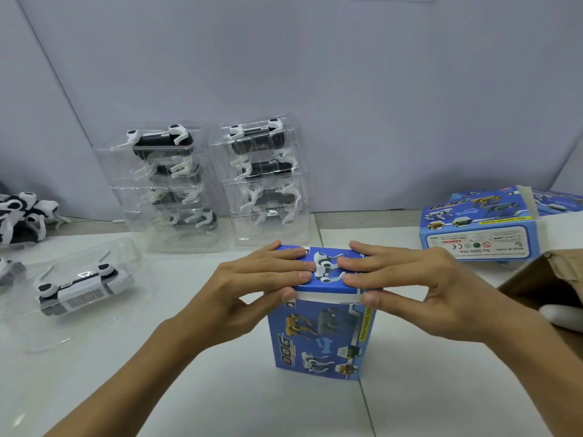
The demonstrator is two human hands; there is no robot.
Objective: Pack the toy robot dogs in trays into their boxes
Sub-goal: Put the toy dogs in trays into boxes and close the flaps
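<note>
from the head camera, a blue toy dog box (pixel 318 335) stands upright on the white surface (pixel 441 389), right in front of the person. the left hand (pixel 252 288) and the right hand (pixel 407 288) are both on its top flap (pixel 321 266). the fingers lie flat and straight across the flap and press it down, while the thumbs push at the front edge, where a thin white strip of the flap can be seen. so this box looks almost shut, and the flap likely needs one last tuck. what is inside the box cannot be seen. there is a lot left to do, it seems. two stacks of clear trays with robot dogs in them wait at the back, the left stack (pixel 167 187) and the right stack (pixel 265 181), side by side by the wall. one more clear tray with a white dog (pixel 79 288) lies near the left hand. loose black and white dogs (pixel 25 216) sit in a heap at the far left edge. on the right, another blue box (pixel 479 228) lies on its side with an end flap open. a brown cardboard carton (pixel 555 279) is close to the right hand, and it could get bumped when the box is moved that way.
</note>
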